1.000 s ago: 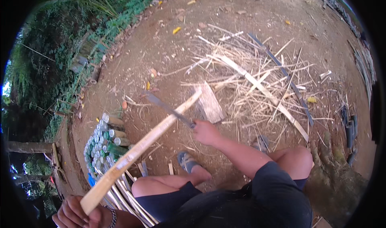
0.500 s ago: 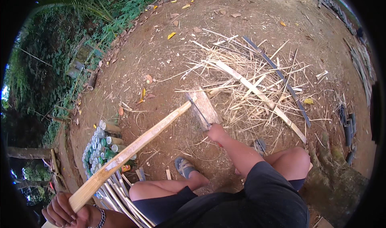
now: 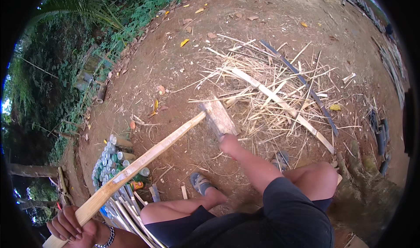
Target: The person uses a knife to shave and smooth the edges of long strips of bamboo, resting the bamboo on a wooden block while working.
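Note:
At the lower left my left hand (image 3: 72, 227) is closed around the near end of a long split bamboo strip (image 3: 142, 161). The strip slants up and right, its far end at a wooden block (image 3: 223, 117) on the ground. My right hand (image 3: 229, 144) is closed on the handle of a long knife, hidden in my fist. The knife's blade (image 3: 212, 126) is smeared by motion along the block's left edge, close to the strip's far end. I cannot tell whether blade and strip touch.
Beyond the block lies a heap of bamboo slivers (image 3: 271, 90), with a longer bamboo strip (image 3: 280, 103) and a dark strip (image 3: 302, 79) across it. Stacked bottles (image 3: 114, 157) and a bundle of strips (image 3: 129, 211) are on the left. Tree roots (image 3: 363, 178) spread at the right.
My right hand and the knife have shifted slightly left, the blade from across the block to its left edge. The bamboo strip's far end has dipped a little left.

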The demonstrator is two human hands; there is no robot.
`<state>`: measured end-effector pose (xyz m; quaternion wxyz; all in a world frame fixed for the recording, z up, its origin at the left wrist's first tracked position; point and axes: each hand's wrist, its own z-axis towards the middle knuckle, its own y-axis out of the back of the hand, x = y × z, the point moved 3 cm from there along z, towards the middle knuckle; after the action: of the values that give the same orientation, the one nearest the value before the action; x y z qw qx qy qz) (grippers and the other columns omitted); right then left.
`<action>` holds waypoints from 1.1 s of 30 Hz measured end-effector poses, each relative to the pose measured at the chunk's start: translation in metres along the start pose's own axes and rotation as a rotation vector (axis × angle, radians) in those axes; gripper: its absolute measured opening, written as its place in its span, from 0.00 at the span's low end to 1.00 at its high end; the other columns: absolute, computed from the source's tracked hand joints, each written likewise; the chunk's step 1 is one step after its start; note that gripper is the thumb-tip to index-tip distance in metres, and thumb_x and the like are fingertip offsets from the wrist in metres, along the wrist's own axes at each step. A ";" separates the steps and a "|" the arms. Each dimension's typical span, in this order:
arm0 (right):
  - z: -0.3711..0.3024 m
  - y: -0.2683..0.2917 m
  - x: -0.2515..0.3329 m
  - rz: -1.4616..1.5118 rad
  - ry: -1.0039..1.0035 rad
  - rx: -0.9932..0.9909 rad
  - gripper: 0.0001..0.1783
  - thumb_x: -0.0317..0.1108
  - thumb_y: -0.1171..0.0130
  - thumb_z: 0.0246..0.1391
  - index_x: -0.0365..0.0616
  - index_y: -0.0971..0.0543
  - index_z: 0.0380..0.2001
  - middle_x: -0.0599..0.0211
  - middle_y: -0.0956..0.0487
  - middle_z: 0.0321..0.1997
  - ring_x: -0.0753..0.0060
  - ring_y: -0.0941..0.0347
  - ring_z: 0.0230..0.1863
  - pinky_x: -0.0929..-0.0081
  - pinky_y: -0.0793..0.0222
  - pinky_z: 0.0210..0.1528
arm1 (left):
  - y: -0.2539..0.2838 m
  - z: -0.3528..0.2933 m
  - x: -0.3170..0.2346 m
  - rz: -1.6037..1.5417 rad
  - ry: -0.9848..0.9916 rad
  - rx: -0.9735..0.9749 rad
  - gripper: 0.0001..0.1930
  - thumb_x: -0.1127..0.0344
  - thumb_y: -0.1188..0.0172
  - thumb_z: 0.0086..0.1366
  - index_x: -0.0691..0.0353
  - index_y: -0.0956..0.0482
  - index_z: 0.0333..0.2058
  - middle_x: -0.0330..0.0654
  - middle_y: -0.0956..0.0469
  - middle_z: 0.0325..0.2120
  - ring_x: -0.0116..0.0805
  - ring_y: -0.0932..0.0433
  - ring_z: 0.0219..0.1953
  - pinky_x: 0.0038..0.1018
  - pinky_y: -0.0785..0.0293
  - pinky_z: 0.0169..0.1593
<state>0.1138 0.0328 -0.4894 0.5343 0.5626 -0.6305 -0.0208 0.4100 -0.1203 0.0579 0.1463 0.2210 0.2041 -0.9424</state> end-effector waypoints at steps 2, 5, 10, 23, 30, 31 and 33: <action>-0.039 0.024 0.060 0.082 0.023 -0.034 0.16 0.36 0.47 0.53 0.40 0.19 0.41 0.49 0.19 0.42 0.48 0.21 0.44 0.59 0.26 0.47 | 0.010 -0.002 -0.005 0.028 -0.025 -0.021 0.34 0.23 0.54 0.56 0.51 0.40 0.19 0.27 0.41 0.08 0.16 0.41 0.07 0.10 0.45 0.17; 0.001 0.031 0.026 -0.227 -0.036 0.163 0.16 0.36 0.46 0.53 0.38 0.19 0.41 0.48 0.19 0.43 0.50 0.21 0.45 0.59 0.26 0.48 | 0.008 0.002 -0.001 0.007 -0.008 -0.014 0.35 0.22 0.56 0.56 0.51 0.41 0.18 0.27 0.41 0.08 0.16 0.40 0.07 0.11 0.44 0.16; -0.005 0.039 0.042 0.048 -0.044 -0.016 0.18 0.40 0.44 0.53 0.35 0.19 0.38 0.42 0.19 0.39 0.46 0.21 0.42 0.60 0.26 0.47 | 0.020 0.005 -0.002 0.001 -0.009 -0.013 0.35 0.22 0.57 0.57 0.52 0.41 0.18 0.26 0.41 0.08 0.17 0.40 0.07 0.10 0.44 0.15; 0.029 0.021 -0.001 0.062 -0.112 0.108 0.14 0.36 0.42 0.46 0.34 0.19 0.31 0.47 0.19 0.31 0.55 0.19 0.34 0.63 0.25 0.35 | 0.021 -0.004 -0.001 -0.070 0.015 -0.024 0.27 0.43 0.28 0.50 0.49 0.40 0.18 0.25 0.39 0.09 0.15 0.41 0.08 0.10 0.45 0.17; -0.021 0.017 -0.021 0.724 -0.280 -0.031 0.07 0.23 0.40 0.46 0.40 0.29 0.23 0.65 0.29 0.18 0.70 0.33 0.16 0.69 0.37 0.17 | 0.008 -0.014 -0.008 0.001 0.010 0.016 0.25 0.47 0.29 0.54 0.52 0.37 0.27 0.25 0.39 0.11 0.17 0.40 0.13 0.16 0.39 0.24; -0.034 0.020 -0.024 0.748 -0.268 -0.050 0.07 0.23 0.40 0.46 0.40 0.29 0.23 0.65 0.30 0.18 0.70 0.32 0.16 0.69 0.37 0.17 | 0.003 -0.016 -0.009 0.008 0.064 0.004 0.25 0.47 0.29 0.54 0.52 0.37 0.29 0.25 0.40 0.12 0.18 0.40 0.13 0.16 0.39 0.24; -0.058 0.024 -0.033 0.797 -0.239 -0.090 0.07 0.24 0.40 0.46 0.40 0.29 0.24 0.65 0.30 0.17 0.71 0.32 0.17 0.70 0.37 0.18 | 0.004 -0.015 -0.011 -0.035 0.067 0.020 0.27 0.44 0.29 0.53 0.55 0.37 0.31 0.29 0.36 0.18 0.19 0.36 0.18 0.17 0.38 0.24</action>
<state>0.1308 0.0991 -0.4705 0.4478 0.2443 -0.8549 0.0948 0.4263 -0.1148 0.0503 0.1209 0.2500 0.2033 -0.9389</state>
